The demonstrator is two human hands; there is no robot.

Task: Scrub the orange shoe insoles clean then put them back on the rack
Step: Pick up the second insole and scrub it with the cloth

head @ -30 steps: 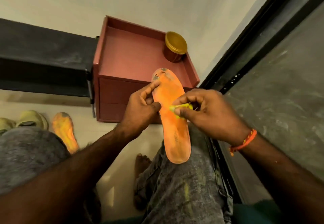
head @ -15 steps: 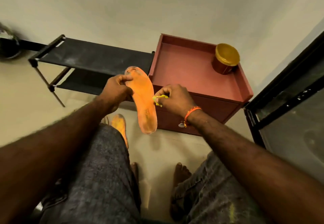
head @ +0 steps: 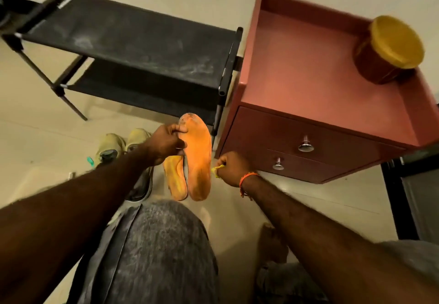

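Head view: left hand (head: 166, 143) pinched insole (head: 198, 158) at toe, heel hanging down; right hand (head: 229, 167) gripped scrubber (head: 217, 169) beside its right edge; rack (head: 133, 49) ahead-left

A pale tiled floor (head: 308, 199) is seen across the whole view. On it, against the wall, a black two-tier shoe rack (head: 133, 49) is stood on thin metal legs; its upper fabric shelf is dusted with whitish marks and both shelves appear bare. Just beside the rack's right end a reddish-brown cabinet (head: 316, 104) with two knobbed drawers is placed, and on its rimmed top, in the far right corner, a round jar with a yellow lid (head: 392, 49) is set. In front of the rack, a pair of pale green shoes (head: 118, 144) and one orange insole (head: 174, 180) are laid on the floor side by side.
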